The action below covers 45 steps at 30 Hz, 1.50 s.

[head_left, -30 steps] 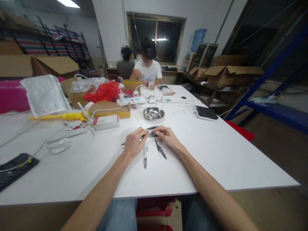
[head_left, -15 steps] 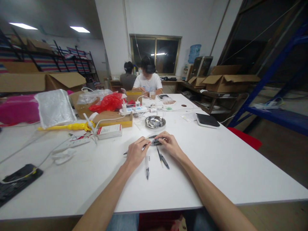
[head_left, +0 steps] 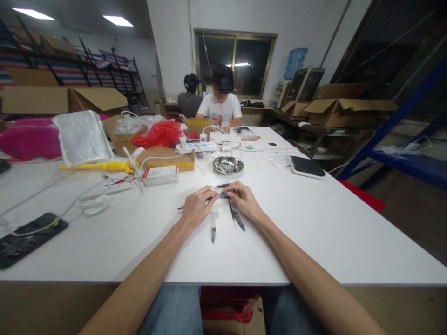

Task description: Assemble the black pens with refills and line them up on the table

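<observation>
My left hand (head_left: pixel 197 204) is closed in a pinch on one end of a dark pen (head_left: pixel 223 195). The fingers of my right hand (head_left: pixel 245 200) are closed around its other end, and they hide much of it. Just beyond my fingertips lies another slim pen piece (head_left: pixel 220 186). Below my right hand, a thin dark refill (head_left: pixel 232 211) with a yellowish end rests beside a grey pen barrel (head_left: pixel 239 221). A clear-barrelled pen (head_left: pixel 213 228) lies nearer to me. The dark tip of another pen (head_left: pixel 180 208) sticks out left of my left hand.
A shiny metal dish (head_left: pixel 228 165) stands past my hands. At left are a white box (head_left: pixel 160 175), a yellow tool (head_left: pixel 101 166), a power strip (head_left: pixel 197 147), cables and a black tray (head_left: pixel 31 237). A black-topped device (head_left: pixel 307 166) sits at right. A person (head_left: pixel 220 104) sits across the table.
My view has tilted down a little, so the table sits higher in the picture. Both hands stay together at the pen, with only slight finger movement.
</observation>
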### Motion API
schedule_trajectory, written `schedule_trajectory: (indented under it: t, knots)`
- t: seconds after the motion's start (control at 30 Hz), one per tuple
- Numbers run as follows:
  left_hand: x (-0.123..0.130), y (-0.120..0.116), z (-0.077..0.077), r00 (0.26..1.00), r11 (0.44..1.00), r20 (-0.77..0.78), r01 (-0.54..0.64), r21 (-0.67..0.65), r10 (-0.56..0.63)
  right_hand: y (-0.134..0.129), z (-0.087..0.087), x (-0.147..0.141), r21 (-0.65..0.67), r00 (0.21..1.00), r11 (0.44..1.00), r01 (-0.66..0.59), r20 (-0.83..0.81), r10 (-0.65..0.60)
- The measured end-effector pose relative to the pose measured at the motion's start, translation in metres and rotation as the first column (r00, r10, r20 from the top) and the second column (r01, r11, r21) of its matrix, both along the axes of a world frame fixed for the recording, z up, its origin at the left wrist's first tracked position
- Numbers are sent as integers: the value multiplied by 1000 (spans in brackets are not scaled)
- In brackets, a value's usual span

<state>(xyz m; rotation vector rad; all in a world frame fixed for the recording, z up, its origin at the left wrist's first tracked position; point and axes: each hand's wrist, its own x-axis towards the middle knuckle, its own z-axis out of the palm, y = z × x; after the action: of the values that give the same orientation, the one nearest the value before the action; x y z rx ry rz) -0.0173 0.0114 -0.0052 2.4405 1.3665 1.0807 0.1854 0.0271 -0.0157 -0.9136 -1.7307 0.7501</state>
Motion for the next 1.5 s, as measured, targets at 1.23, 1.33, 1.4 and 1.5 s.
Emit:
schedule_trajectory:
  t: [1.23, 1.33, 1.4, 1.5]
  knots:
    - [32, 5, 20, 933, 937, 85, 346, 52, -350, -26, 19, -16, 37, 967, 967, 252, 31, -253]
    - [27, 11, 22, 925, 943, 185, 331, 38, -332, -30, 21, -20, 86, 975, 978, 188, 103, -196]
    - [22, 10, 24, 924, 947, 209, 319, 38, -320, -31, 19, -23, 98, 979, 987, 130, 147, -144]
    - [20, 5, 24, 925, 944, 187, 328, 42, -330, -31, 15, -24, 145, 971, 988, 56, 224, -87]
